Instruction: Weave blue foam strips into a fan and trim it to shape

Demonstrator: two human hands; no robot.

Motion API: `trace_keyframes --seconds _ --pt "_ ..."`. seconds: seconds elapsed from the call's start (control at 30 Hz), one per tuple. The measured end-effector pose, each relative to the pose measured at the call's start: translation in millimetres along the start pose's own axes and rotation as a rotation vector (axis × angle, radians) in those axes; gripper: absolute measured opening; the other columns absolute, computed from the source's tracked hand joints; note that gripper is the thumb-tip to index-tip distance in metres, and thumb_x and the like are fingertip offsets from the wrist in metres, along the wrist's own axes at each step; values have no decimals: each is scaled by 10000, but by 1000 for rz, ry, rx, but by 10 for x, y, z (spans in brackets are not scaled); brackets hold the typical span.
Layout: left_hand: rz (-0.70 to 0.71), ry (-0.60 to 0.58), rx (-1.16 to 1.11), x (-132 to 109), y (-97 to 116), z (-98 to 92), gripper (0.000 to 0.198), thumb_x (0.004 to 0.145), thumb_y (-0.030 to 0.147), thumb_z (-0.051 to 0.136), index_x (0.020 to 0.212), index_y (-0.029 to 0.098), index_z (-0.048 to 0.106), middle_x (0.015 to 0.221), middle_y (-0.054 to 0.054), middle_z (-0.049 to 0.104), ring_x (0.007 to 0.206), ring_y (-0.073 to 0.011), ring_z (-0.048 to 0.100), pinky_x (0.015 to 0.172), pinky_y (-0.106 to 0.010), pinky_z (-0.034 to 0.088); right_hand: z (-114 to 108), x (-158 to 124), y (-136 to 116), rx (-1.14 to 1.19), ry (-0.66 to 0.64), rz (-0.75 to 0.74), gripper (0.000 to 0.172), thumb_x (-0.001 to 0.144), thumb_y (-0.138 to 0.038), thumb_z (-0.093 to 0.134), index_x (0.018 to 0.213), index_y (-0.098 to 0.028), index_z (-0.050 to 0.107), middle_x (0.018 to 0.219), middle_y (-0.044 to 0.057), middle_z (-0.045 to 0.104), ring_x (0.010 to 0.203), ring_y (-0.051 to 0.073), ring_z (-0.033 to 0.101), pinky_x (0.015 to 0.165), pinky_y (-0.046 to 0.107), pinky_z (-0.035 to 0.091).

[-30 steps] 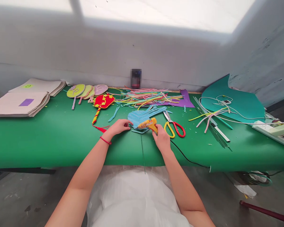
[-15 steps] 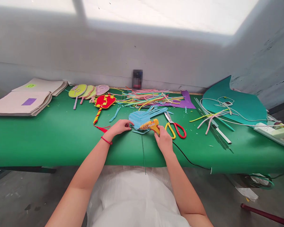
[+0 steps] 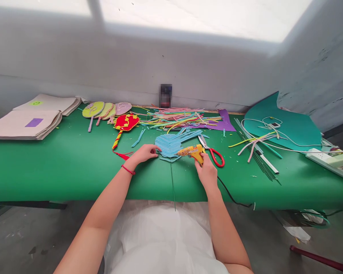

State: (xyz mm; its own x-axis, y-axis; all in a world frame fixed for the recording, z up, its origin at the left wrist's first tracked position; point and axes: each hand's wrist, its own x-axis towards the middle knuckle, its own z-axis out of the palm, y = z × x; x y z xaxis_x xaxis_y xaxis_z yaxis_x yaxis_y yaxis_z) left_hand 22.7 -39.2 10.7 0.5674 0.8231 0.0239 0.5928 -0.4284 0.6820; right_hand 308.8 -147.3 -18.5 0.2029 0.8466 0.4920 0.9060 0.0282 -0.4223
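Your right hand [image 3: 208, 172] was wrapped around the yellow glue gun [image 3: 194, 151], nozzle [image 3: 179, 153] at the near right edge of the blue piece [image 3: 167, 144] on the green table [image 3: 85, 167], while your half-curled left hand [image 3: 145, 153] sat at the piece's left edge, though I couldn't tell whether those fingers [image 3: 154, 148] gripped it.

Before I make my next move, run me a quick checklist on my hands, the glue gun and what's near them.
1. Glue gun gripped in the right hand: ok.
2. Left hand at the left edge of the blue piece: ok.
3. Nozzle apart from the left hand's fingers: ok, though it points that way.
4. Scissors well away from the glue gun: not ok, they lie right beside it, one handle mostly hidden.
5. Cord slack: ok, it curves toward the table's near edge.
6. Fresh glue at the nozzle: cannot tell, too small to see.
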Motion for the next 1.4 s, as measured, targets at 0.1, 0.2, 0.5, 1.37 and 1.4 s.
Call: trace_keyframes --seconds 0.1,0.2,0.5,1.37,1.4 --pt "0 -4 -5 18 -46 12 303 782 316 577 1043 207 687 756 -7 599 681 -144 540 628 -243 403 -64 2 116 -4 4 60 354 867 -344 457 1180 -188 515 1018 106 673 782 229 633 598 310 465" --pt "2 -7 -21 34 -85 24 306 776 316 585 1042 205 687 759 -9 602 688 -145 542 639 -244 409 -81 -2 153 -10 -2 76 350 861 -347 468 1175 -199 514 1060 101 669 809 232 638 599 308 464" --pt "14 -6 -21 35 -88 29 313 774 315 576 1042 196 687 739 -10 600 671 -145 532 640 -249 409 -18 -10 78 -30 -47 65 328 865 -317 462 1162 -189 517 995 103 677 810 243 634 603 314 456" --pt "5 5 -23 36 -98 33 309 769 322 594 1036 203 693 740 -8 608 666 -143 541 627 -244 408 -101 -9 107 -12 -112 140 359 863 -341 456 1195 -212 497 1088 109 661 885 259 635 630 329 467" --pt "5 3 -25 37 -102 34 310 767 323 595 1036 205 693 738 -7 605 666 -143 540 626 -244 407 -103 -7 110 -11 -115 148 361 863 -343 456 1196 -212 498 1093 109 660 889 261 635 634 331 468"
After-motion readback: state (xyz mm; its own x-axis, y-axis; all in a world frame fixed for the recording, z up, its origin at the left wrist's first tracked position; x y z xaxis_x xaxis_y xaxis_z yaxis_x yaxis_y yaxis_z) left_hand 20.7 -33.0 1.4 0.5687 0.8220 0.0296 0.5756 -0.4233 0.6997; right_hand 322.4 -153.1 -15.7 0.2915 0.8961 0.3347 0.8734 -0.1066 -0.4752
